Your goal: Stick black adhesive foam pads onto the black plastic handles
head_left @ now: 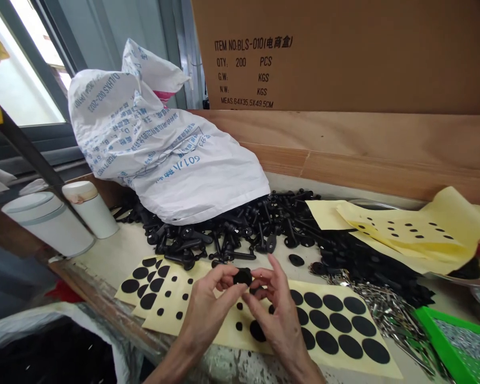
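White plastic tubs stand at the far left of the surface, beside yellow backing sheets dotted with small black adhesive discs. Behind those, a white woven sack slumps onto a heap of black plastic parts. The left hand and right hand meet above the sheets, their curled fingers pinching a round black part from both sides, holding it just off the paper. Beneath and beyond the right hand lies a sheet of larger black discs, then loose silver metal pieces, and at far right a green-framed tray.
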Motion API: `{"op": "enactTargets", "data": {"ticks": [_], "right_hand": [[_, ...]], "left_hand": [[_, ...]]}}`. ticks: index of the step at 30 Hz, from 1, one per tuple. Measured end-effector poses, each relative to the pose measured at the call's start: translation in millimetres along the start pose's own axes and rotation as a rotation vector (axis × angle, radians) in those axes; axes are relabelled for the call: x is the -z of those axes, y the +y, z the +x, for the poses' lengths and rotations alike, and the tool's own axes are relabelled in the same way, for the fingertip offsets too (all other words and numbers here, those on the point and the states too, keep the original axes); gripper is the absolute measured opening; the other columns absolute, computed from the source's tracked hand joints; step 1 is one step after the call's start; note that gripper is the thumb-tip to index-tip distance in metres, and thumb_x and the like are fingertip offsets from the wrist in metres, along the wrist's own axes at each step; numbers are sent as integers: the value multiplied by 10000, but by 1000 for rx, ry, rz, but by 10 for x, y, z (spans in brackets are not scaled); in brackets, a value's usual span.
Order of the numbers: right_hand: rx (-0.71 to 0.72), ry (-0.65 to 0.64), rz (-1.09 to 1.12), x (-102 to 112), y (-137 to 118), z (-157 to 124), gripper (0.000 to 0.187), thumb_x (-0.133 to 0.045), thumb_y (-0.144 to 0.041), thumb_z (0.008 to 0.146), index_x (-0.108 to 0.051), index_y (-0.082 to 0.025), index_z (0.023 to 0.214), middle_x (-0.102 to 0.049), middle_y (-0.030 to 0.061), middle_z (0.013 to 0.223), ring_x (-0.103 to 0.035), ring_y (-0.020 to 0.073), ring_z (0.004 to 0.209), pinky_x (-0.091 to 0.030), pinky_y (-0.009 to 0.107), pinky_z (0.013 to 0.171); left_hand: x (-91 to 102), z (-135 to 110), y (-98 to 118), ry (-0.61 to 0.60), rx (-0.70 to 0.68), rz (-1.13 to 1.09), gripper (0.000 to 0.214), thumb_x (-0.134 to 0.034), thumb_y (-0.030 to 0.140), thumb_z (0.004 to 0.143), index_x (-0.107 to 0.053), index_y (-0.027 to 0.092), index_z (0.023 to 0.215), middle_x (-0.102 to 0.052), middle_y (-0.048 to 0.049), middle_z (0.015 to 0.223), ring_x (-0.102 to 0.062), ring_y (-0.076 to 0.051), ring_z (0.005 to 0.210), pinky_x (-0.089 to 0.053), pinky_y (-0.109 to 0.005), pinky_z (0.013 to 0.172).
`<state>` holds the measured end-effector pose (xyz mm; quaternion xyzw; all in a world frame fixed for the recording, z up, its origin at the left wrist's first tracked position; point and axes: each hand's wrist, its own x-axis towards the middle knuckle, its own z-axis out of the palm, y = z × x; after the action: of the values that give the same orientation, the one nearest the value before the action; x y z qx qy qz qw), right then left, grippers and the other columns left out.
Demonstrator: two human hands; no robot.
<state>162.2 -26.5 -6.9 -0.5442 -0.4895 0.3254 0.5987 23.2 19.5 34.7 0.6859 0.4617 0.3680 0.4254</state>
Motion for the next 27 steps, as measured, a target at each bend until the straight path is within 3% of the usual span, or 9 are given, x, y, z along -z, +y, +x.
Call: {"op": "enactTargets", "data": {"ticks": [3,5,8,13,15,17,20,22,27], "right_hand": [[-9,32,94,12,-27,-1,710,-601,-236,834,-204,-285,1420,-545,71,1126,-582,191,914,-515,324,730],[-66,37,195,21,-55,10,735,-624,-240,828,-191,-282,1420,-548,69,1115,-589,186,905,-520,315,727],[-156,70,391,-1,-84,21,825,-681,-263,784,-159,-290,1423,-574,40,1047,-613,166,799,-525,300,684],[-270,-55,495,-69,-66,-12,874,-737,-289,725,-174,-265,1393,-597,40,1022,-638,171,775,-519,303,688],[-300,-22,442,-43,-85,-22,833,-747,-315,713,-238,-275,1371,-589,45,1054,-635,169,758,-515,301,666],[-316,72,359,21,-132,-20,652,-737,-366,723,-407,-271,1277,-605,30,1011,-613,160,725,-498,289,651],[-353,131,254,110,-208,-5,225,-667,-424,789,-615,-219,866,-583,-18,699,-500,125,601,-422,244,603],[-394,86,256,115,-221,-7,267,-656,-437,793,-598,-199,687,-502,-33,573,-424,118,558,-366,238,560],[-520,-70,297,12,-106,-61,324,-669,-477,766,-596,-177,670,-446,-43,517,-346,101,500,-263,235,493]], "left_hand": [[-29,-115,43,-32,-105,-41,206,-593,314,844,-682,242,1015,-673,-42,964,-587,-202,935,-447,-307,840],[-88,-144,4,31,-96,-130,188,-586,320,855,-678,232,993,-667,-52,981,-577,-209,984,-436,-315,876],[-202,-141,-77,124,132,-455,224,-602,367,848,-645,210,1001,-677,-56,939,-598,-194,904,-466,-297,800],[-278,-119,-125,20,320,-861,305,-625,377,837,-662,145,1031,-683,-106,994,-619,-188,857,-493,-270,706],[-241,-108,-135,47,362,-881,299,-639,374,827,-669,134,1002,-690,-99,926,-628,-170,752,-481,-242,605],[-188,-94,-158,93,384,-880,290,-645,375,819,-672,127,966,-686,-82,851,-614,-149,649,-451,-227,530],[-131,-75,-223,117,391,-852,244,-657,351,810,-672,118,880,-671,-61,760,-601,-137,618,-443,-218,532],[-126,-73,-277,92,396,-835,222,-660,340,804,-663,122,846,-671,-60,739,-597,-134,614,-441,-214,530],[-171,-84,-362,81,388,-814,215,-665,357,788,-647,143,789,-685,-53,764,-585,-130,607,-453,-221,537]]}}
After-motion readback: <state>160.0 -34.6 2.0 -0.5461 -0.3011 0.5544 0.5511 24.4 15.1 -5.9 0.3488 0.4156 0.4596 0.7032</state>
